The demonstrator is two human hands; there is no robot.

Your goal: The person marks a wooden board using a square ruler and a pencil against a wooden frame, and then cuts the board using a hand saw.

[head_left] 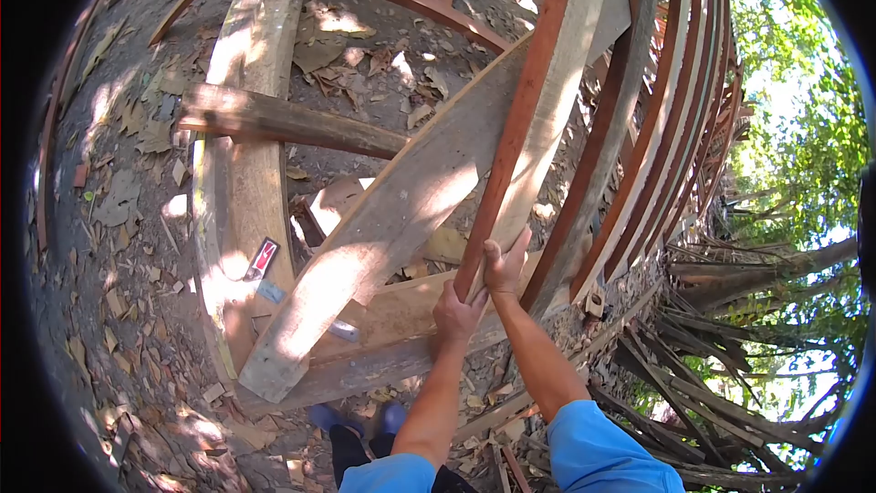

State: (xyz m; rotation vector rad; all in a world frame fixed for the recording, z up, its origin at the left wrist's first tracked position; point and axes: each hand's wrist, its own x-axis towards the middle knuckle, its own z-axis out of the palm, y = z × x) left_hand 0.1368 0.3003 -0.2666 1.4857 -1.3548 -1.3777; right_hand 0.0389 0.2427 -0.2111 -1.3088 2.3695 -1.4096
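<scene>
A long wooden beam [538,100] with a reddish-brown side and a pale face runs from the top of the view down to my hands. My left hand [456,312] is wrapped round its near end. Just to the right, my right hand [505,267] lies against the pale face with its fingers stretched out and the thumb toward the reddish side. Beneath the beam, a wide grey plank [383,215] slants down to the lower left. A red and white object [263,257] rests on the pale board [260,173] at the left.
Several curved timbers [630,164] stand side by side on the right. A short dark timber [292,123] crosses the left board. Wood chips and leaves cover the ground. Old planks [693,402] are piled at the lower right, and my feet [392,417] are near the bottom.
</scene>
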